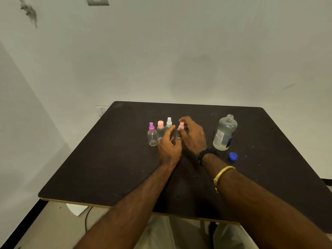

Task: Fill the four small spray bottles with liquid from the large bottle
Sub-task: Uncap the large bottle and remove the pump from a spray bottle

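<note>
Dark counter (115,159) against a pale wall: from the left, purple-capped bottle (152,134), pink-capped bottle (160,129) and white-capped bottle (169,123) stand closed. My left hand (168,146) and right hand (193,137) both grasp the fourth bottle (180,127), probably capping or uncapping it. Rightmost, the large bottle (224,133) stands open beside its blue cap (233,156). How many are filled, I cannot tell.

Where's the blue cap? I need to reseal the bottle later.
In the head view, the blue cap lies on the table's right side, just in front of the large bottle.

The large bottle (225,133) carries a white label with small print and a blue label, but the letters are too small and blurred to read.
</note>
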### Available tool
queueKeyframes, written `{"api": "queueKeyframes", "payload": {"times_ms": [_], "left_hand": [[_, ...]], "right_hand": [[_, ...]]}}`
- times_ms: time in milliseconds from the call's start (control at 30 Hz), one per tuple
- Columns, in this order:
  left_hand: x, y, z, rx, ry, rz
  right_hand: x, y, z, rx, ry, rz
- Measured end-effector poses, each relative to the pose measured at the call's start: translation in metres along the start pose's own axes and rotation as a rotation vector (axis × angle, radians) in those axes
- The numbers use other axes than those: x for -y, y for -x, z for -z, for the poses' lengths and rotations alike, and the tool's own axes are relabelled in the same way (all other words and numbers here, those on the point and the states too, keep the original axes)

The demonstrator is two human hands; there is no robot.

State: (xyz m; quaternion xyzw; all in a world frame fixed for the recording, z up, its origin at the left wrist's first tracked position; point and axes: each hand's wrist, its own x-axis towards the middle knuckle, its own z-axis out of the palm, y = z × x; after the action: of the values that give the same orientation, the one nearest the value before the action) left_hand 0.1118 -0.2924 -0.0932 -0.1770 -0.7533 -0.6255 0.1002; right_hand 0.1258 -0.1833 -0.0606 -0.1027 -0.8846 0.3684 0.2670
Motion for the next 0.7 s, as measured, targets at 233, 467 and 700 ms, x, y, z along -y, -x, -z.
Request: {"api": "queueKeyframes", "payload": {"times_ms": [233,467,700], "left_hand": [[0.001,0.003,-0.002,0.062,-0.011,0.009],[0.004,0.022,-0.016,0.103,0.101,0.022],[0.002,0.04,-0.023,0.133,0.159,0.026]], "right_hand": [[-0.003,0.013,0.01,-0.052,-0.016,0.006],[-0.007,0.043,0.03,-0.111,-0.068,0.04],[-0.017,0.058,0.037,-0.119,-0.062,-0.015]]}}
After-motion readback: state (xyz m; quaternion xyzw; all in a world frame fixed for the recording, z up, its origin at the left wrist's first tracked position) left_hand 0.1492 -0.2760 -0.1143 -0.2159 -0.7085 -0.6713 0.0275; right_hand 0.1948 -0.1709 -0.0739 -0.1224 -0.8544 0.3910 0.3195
